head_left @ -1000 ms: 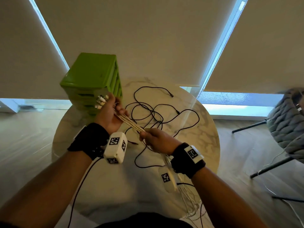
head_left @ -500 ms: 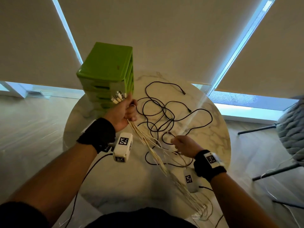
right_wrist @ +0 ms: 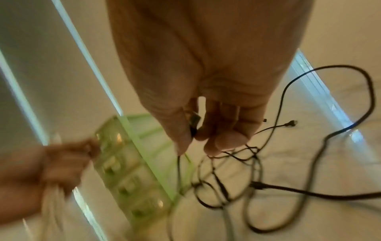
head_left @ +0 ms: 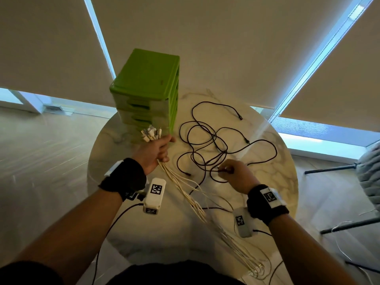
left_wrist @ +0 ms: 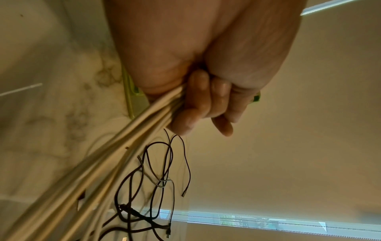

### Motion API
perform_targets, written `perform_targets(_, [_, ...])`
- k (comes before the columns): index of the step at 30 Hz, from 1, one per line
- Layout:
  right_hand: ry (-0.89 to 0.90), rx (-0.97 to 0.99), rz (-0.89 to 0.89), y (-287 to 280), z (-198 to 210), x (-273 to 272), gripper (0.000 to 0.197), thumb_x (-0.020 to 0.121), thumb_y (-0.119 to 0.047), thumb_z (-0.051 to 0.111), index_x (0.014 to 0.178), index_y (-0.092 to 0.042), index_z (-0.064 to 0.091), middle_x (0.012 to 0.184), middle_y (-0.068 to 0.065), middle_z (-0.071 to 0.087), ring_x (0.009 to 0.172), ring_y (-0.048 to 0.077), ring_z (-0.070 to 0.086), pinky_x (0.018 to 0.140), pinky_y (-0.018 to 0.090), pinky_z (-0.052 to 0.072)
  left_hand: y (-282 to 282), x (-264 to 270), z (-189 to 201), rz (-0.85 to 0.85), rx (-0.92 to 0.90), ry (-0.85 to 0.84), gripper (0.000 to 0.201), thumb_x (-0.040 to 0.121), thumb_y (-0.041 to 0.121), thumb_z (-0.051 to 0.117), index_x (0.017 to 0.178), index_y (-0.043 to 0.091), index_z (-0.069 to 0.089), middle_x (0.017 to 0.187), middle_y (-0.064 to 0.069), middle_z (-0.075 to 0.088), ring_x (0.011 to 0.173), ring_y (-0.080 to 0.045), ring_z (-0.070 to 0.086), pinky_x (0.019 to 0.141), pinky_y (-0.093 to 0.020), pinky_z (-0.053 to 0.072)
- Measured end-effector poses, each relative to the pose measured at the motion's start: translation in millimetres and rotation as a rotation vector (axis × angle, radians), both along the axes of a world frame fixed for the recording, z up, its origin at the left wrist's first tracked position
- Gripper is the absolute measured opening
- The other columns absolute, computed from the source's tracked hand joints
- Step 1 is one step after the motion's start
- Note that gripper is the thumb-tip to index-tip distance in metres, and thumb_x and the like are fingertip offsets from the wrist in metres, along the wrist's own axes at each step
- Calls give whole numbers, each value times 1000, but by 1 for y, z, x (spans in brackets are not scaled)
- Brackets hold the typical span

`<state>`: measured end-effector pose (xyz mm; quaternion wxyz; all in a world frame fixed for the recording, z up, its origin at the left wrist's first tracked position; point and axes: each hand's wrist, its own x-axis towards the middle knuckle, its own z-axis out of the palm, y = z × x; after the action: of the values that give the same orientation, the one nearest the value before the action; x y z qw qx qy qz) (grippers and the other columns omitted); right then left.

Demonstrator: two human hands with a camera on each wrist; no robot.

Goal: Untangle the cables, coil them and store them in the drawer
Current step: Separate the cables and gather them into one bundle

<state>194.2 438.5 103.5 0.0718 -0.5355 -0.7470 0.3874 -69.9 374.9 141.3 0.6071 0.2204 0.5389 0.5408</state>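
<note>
My left hand (head_left: 157, 150) grips a bundle of several white cables (head_left: 181, 187) just below their plugs (head_left: 151, 134), which fan out above the fist. The strands run down over the near table edge. In the left wrist view the fingers (left_wrist: 198, 101) curl tightly round the white cables (left_wrist: 107, 163). My right hand (head_left: 230, 171) pinches the plug end of a black cable (right_wrist: 193, 124) between thumb and fingers, low over the tangle of black cables (head_left: 213, 145) spread on the marble table (head_left: 267, 171). A green drawer unit (head_left: 148, 89) stands at the table's far left, its drawers closed.
The round table has a near edge where the white cables hang off. A grey knitted chair (head_left: 370, 173) on dark legs stands to the right. Roller blinds cover the windows behind. Wires from the wrist cameras trail along both forearms.
My right hand has let go of the white bundle, moved right and taken hold of a black cable's end. My left hand keeps the white bundle, its strands now hanging slack.
</note>
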Motion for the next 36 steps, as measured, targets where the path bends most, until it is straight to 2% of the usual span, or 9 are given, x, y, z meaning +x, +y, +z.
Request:
perform_targets(3, [370,-21,-107,-2,32,-9,10,83,-13,71,85,-23,68,80,-2,66,72,10,61,71,24,49,1,6,0,31,-22,20,19,98,19,50,83,10,58,45,9,19,38,-5,20,40,-19,26])
perform_targets(7, [626,-134,-35,-13,61,-26,10,89,-6,62,95,-12,68,95,9,71,87,13,66,82,26,55,-1,17,8,22,21,90,10,90,10,62,81,14,58,48,11,39,41,-4,29,43,-19,31])
perform_targets(13, [720,-299,22,-32,74,-52,11,93,-6,55,92,-6,65,72,4,62,63,13,64,69,27,57,-10,31,23,-81,160,89,12,88,1,59,90,11,65,60,9,52,43,-1,41,50,-20,33])
perform_targets(18, [797,-318,-17,-37,72,-67,17,85,-20,61,82,-3,65,65,3,66,54,13,61,56,22,53,-18,47,23,-202,216,-19,31,90,28,48,110,9,60,53,13,52,47,0,44,53,-20,37])
perform_targets(22, [847,-351,-48,-38,68,-72,34,86,-18,61,96,14,60,65,4,69,52,10,63,53,20,52,-21,55,23,-163,231,-103,27,83,31,50,85,14,71,53,5,57,48,-7,53,46,-19,40])
perform_targets(26, [759,-198,-36,-33,64,-66,33,73,-34,71,95,-12,62,91,9,69,81,18,67,75,30,56,-21,54,23,-172,245,-100,28,86,30,50,74,20,72,60,8,56,47,-3,40,52,-22,35])
perform_targets(30, [749,-128,68,-29,73,-64,38,82,-42,69,118,-33,60,116,1,66,109,14,63,89,33,53,-17,58,25,-158,246,-22,25,87,33,50,94,12,63,78,-3,59,58,-9,42,59,-27,41])
perform_targets(32, [840,-144,79,-29,79,-66,36,88,-31,58,124,-30,56,114,5,65,98,10,64,84,29,53,-14,60,27,-161,247,-9,28,88,33,49,100,11,60,82,-8,58,69,-14,51,60,-29,46])
perform_targets(36, [897,-199,67,-25,90,-69,32,98,-17,46,128,-24,55,81,7,58,70,14,56,70,32,51,-13,60,30,-187,252,-64,28,89,40,48,82,14,57,70,-1,55,67,-15,59,63,-37,51])
